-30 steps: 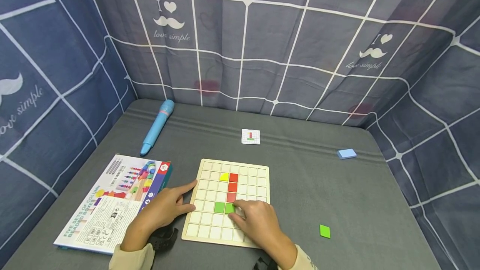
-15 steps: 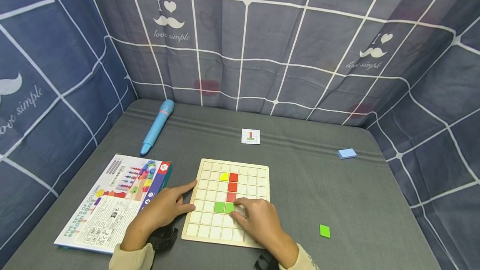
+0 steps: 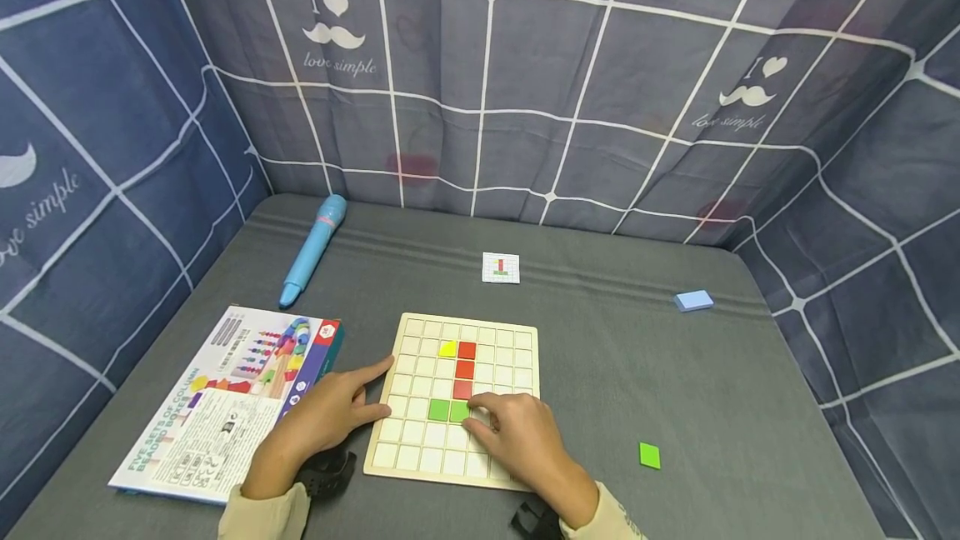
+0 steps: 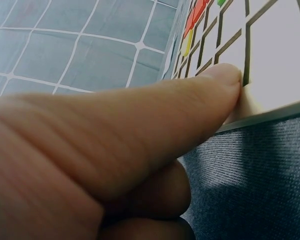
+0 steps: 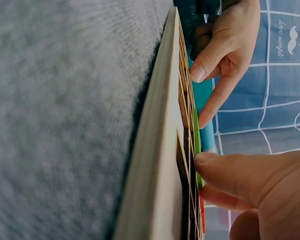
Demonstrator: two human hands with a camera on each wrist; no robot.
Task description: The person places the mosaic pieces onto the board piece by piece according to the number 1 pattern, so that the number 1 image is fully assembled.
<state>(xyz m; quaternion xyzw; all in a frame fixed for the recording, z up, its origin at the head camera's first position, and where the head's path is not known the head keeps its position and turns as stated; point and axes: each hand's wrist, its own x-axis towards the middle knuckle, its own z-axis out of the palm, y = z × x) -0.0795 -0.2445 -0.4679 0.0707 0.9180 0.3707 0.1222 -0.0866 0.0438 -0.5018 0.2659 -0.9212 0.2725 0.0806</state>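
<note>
A pale wooden grid board [image 3: 506, 365] lies on the grey cloth. Set in its cells are a column of red tiles [image 3: 464, 369], a small yellow piece [image 3: 447, 349] and two green tiles, one [image 3: 438, 410] left of the other [image 3: 457, 412]. My right hand [image 3: 521, 432] pinches the right-hand green tile at its right side with thumb and index finger; that tile shows edge-on in the right wrist view. My left hand [image 3: 330, 415] touches the board's left edge with extended index finger and thumb, the other fingers curled under. In the left wrist view the thumb [image 4: 210, 95] presses the rim.
A loose green tile [image 3: 649, 456] lies right of the board. A printed pattern card [image 3: 500, 268] lies behind it, a light blue block [image 3: 693, 301] at the back right. At the left are a white box [image 3: 210, 415] and a blue pen-shaped device [image 3: 311, 257]. Curtains enclose the table.
The head view has tilted slightly, so everything sits a little higher in the picture. My right thumb and index finger have shifted barely at the green tile. My left hand holds its place.
</note>
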